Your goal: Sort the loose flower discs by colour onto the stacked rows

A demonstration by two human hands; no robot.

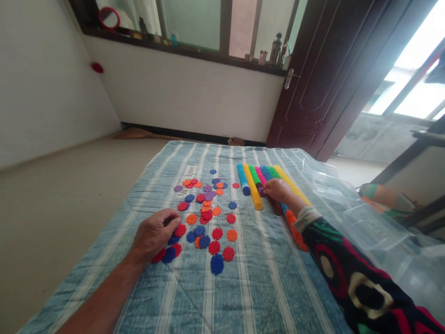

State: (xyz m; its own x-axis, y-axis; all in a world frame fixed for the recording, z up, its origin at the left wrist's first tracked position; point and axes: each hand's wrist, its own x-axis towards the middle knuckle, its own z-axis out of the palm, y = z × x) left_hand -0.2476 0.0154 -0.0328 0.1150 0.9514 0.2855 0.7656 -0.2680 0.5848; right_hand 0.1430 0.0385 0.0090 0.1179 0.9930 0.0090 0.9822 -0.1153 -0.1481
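Note:
Several flat plastic snowflake discs (208, 218) in red, blue, orange and purple lie scattered on a blue striped cloth (243, 287). My left hand (155, 234) rests curled on the near left discs, fingertips pinched at a red disc (180, 230). Further back lie stacked rods of discs: a blue rod (242, 178), a yellow rod (253, 188), green, pink and orange ones. My right hand (276, 189) is closed at the near end of the rods, pinching a purple disc (261, 191).
Clear plastic bags (365, 218) lie along the cloth's right edge. A bare floor (59, 204) runs to the left. A dark door (323, 79) and a window sill (194, 46) with bottles stand behind.

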